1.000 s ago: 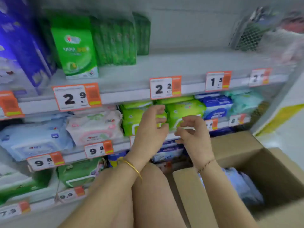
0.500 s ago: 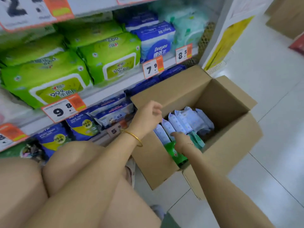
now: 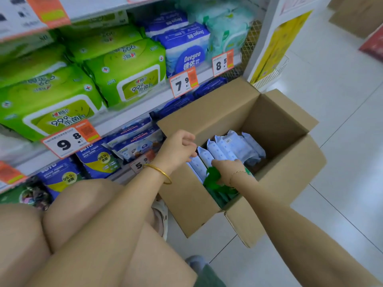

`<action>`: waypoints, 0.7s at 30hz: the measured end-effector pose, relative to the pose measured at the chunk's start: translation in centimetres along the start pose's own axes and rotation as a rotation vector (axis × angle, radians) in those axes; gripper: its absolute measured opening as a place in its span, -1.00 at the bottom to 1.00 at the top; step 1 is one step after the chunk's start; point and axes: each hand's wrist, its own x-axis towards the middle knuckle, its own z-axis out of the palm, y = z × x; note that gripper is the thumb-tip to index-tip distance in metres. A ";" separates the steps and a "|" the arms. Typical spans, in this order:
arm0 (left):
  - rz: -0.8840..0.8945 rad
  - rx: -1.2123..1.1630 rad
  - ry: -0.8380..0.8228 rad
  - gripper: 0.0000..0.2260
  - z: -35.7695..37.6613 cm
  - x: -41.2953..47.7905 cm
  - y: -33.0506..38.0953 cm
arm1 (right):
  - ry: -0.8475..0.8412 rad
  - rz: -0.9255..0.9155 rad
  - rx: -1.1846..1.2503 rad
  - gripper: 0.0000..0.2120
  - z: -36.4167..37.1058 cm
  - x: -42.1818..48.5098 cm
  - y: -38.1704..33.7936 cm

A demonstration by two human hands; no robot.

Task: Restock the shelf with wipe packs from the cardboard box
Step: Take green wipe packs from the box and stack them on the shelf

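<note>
An open cardboard box (image 3: pixel 275 121) stands on the floor by the shelf. Several pale blue wipe packs (image 3: pixel 232 148) stand upright inside it, with green wipe packs (image 3: pixel 215 183) at its near end. My right hand (image 3: pixel 228 170) is down in the box, its fingers curled into the green packs. Above the box's left edge my left hand (image 3: pixel 178 150) hovers with loosely curled fingers, holding nothing. The shelf (image 3: pixel 132 112) at left carries green packs (image 3: pixel 124 73) and blue Deeyeo packs (image 3: pixel 186 52).
Orange price tags (image 3: pixel 182 81) line the shelf edges. Dark blue packs (image 3: pixel 99 160) fill the lower shelf. My bare knees (image 3: pixel 78 206) are at the lower left, close to the box. White tiled floor (image 3: pixel 331 112) lies to the right, more cardboard boxes (image 3: pixel 360 15) at top right.
My view swung down from the shelf to the box. My right hand dropped from shelf height into the box and pushed into the green packs. My left hand lowered to the box's edge.
</note>
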 end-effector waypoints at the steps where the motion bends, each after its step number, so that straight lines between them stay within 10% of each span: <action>1: -0.002 -0.006 0.003 -0.76 0.0 -0.2 0.1 | 0.052 0.027 0.115 -0.78 -0.8 -0.5 0.4; 9: 0.034 -0.062 0.022 -0.66 -3.2 -3.8 2.7 | 0.387 -0.272 1.350 -0.66 -9.9 -7.1 -0.3; 21: 0.207 -0.176 0.358 -0.91 -17.8 -14.7 6.4 | 0.303 -0.772 1.374 -0.61 -23.1 -13.0 -15.9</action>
